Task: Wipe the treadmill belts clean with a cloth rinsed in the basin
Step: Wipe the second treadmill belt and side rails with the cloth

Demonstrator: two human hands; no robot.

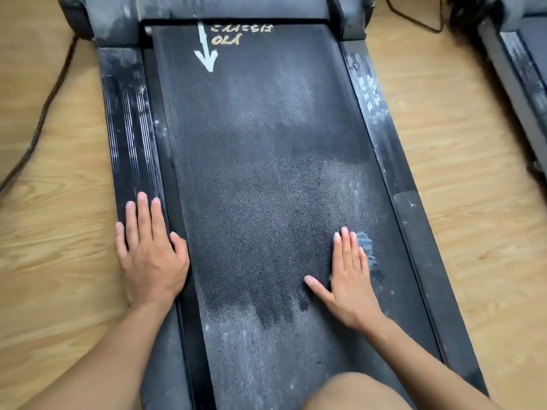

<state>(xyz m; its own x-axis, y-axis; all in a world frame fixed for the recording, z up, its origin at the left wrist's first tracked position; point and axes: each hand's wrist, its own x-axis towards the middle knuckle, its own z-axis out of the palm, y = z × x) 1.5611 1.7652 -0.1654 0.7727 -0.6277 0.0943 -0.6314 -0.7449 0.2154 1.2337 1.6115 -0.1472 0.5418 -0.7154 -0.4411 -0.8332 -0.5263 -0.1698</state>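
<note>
A black treadmill belt (pixel 260 179) runs away from me, dusty grey in patches with a darker damp area in the middle. My left hand (pixel 148 250) lies flat with straight fingers on the left side rail (pixel 130 137). My right hand (pixel 349 273) presses flat on the belt's right part, over a small grey-blue cloth (pixel 367 247) that shows only beyond the fingers. A white arrow and yellow lettering (pixel 233 34) mark the far end of the belt.
The dusty right side rail (pixel 384 149) borders the belt. A second treadmill (pixel 524 72) stands at the far right. Black cables (pixel 44 113) trail over the wooden floor (pixel 53 232) on the left. My knee (pixel 355 392) is at the bottom edge.
</note>
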